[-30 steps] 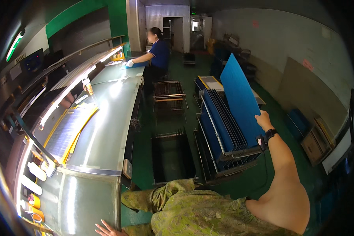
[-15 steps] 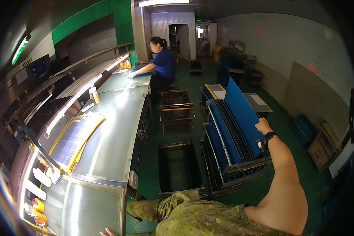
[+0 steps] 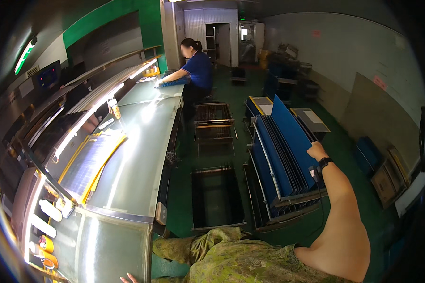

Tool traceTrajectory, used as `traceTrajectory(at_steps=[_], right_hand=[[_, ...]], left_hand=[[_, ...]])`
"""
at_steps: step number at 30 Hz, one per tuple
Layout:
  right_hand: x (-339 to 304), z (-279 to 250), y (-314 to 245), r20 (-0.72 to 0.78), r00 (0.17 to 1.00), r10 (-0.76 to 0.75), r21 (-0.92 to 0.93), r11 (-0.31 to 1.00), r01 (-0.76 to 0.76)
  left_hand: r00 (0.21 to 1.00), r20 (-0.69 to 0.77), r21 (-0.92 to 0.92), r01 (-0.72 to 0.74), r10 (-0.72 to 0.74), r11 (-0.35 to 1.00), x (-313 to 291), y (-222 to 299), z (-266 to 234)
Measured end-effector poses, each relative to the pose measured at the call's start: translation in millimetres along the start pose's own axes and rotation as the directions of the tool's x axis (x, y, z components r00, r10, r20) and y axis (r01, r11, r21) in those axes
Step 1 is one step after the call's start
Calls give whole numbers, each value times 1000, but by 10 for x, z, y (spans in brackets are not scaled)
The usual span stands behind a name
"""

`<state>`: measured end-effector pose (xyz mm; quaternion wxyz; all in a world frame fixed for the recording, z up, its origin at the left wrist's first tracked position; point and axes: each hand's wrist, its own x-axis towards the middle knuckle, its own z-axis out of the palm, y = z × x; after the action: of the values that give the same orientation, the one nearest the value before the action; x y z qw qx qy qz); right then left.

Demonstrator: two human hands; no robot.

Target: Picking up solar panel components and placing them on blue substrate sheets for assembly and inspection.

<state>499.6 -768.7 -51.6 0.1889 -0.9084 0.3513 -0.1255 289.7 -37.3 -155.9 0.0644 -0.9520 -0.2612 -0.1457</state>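
Note:
My right hand (image 3: 318, 150) is closed on the near upper edge of a blue panel (image 3: 290, 129). This panel stands tilted in a metal rack (image 3: 267, 165), higher than several dark-edged blue panels (image 3: 275, 155) beside it. A dark band with a small device circles my right wrist. Of my left hand (image 3: 129, 278), only a few fingertips show at the lower edge, stretched out over the near end of the glossy bench (image 3: 113, 240). Nothing shows in those fingers; the rest of that hand is out of the picture.
Yellow-edged sheets (image 3: 92, 162) and a bottle (image 3: 114, 108) lie or stand on the bench under tube lights. A person in blue (image 3: 198, 70) works at its far end. Low racks (image 3: 215, 125) stand along the aisle. A large board (image 3: 378, 118) leans on the right wall.
The view has shifted slightly. The held blue panel sits a little lower against its rack, with my right hand still on it. My left fingertips stay where they were.

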Motion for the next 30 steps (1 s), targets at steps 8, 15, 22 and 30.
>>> traceTrajectory(at_steps=[8,15,22,30], right_hand=[[28,135,6,75,997,-1,-116,993,10],[-324,-205,-917,-197,922,-333,64,934,351],[-2022,591,-3340,189,306,-933,788,329,520],[-3193,2203,-6532,360,-183,-915,921,380,-88]], left_hand=[[1000,21,2,17,-17,1000,23,17,30],[1000,-24,51,10,-8,999,60,-29,85],[999,40,-252,18,-8,968,-35,-231,83],[980,151,-306,170,-129,937,-559,-400,22]])
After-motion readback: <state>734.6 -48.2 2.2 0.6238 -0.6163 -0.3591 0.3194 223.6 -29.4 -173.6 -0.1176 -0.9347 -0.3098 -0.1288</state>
